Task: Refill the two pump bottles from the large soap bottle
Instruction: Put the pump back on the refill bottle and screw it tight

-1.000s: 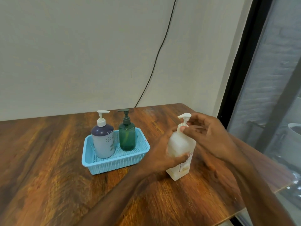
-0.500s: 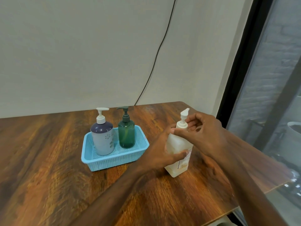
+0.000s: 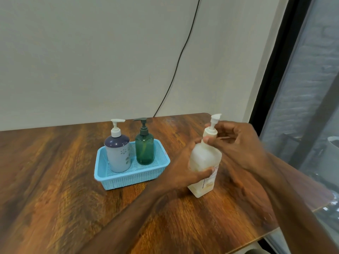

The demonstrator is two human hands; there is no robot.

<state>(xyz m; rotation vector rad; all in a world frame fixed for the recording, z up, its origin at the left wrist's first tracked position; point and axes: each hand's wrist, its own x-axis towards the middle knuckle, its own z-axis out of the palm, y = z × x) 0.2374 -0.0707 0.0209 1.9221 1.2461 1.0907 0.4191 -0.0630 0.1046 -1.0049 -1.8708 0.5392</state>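
Observation:
The large soap bottle (image 3: 203, 158), translucent white with a white pump, stands on the wooden table (image 3: 55, 189) right of centre. My left hand (image 3: 185, 169) grips its body from the left. My right hand (image 3: 236, 143) pinches the pump collar at the neck, thumb in front. Two pump bottles stand upright in a light blue basket (image 3: 128, 178): a grey-and-navy one (image 3: 118, 154) with a white pump on the left, and a dark green one (image 3: 145, 149) on the right.
A black cable (image 3: 176, 66) hangs down the wall behind the table. The table's right edge runs close to a dark window frame (image 3: 271, 70), just right of the soap bottle.
The pump head on the large bottle has turned, its spout swinging from pointing left to pointing away. My right hand's fingers have shifted round the collar. My left hand keeps its hold.

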